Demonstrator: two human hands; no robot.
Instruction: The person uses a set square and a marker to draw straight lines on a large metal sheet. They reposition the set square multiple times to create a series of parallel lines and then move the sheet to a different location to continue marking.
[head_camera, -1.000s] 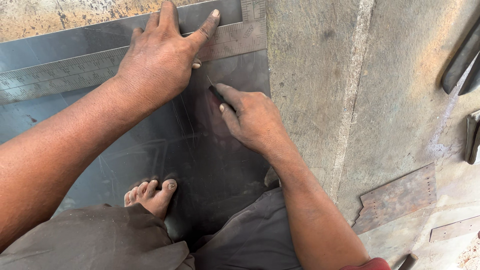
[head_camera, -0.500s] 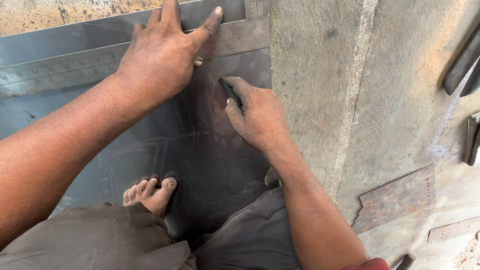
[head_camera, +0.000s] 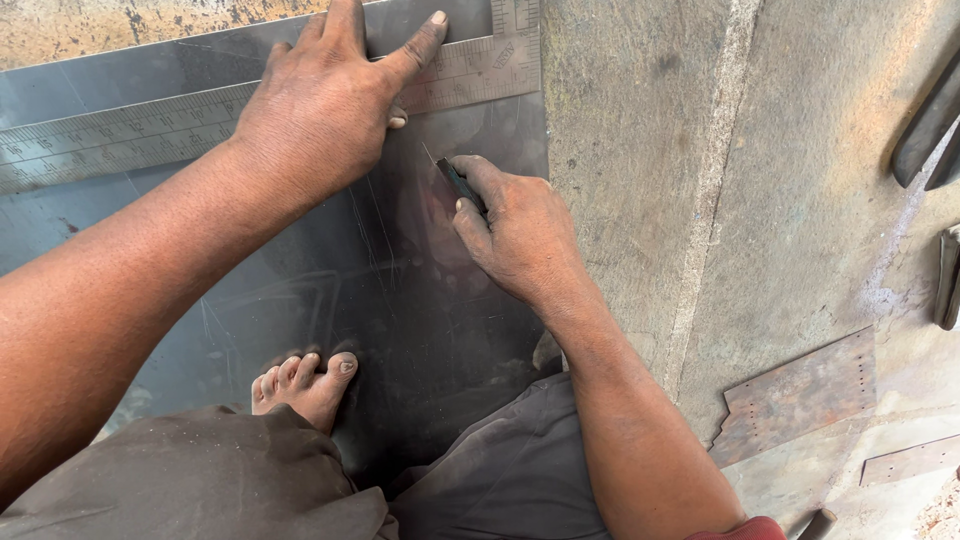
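Rough concrete floor (head_camera: 780, 200) with a dark metal sheet (head_camera: 420, 330) on it. Left hand (head_camera: 325, 100), fingers spread flat, presses a steel ruler (head_camera: 120, 135) at 11 o'clock. Right hand (head_camera: 515, 230) pinches a dark scriber (head_camera: 460, 185), tip touching the sheet just below the ruler.

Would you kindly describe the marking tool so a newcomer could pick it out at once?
Start at the dark metal sheet on the concrete floor. Below the steel ruler pressed down by the left hand, the right hand pinches a thin dark scriber. It is the only slim pointed tool touching the sheet.
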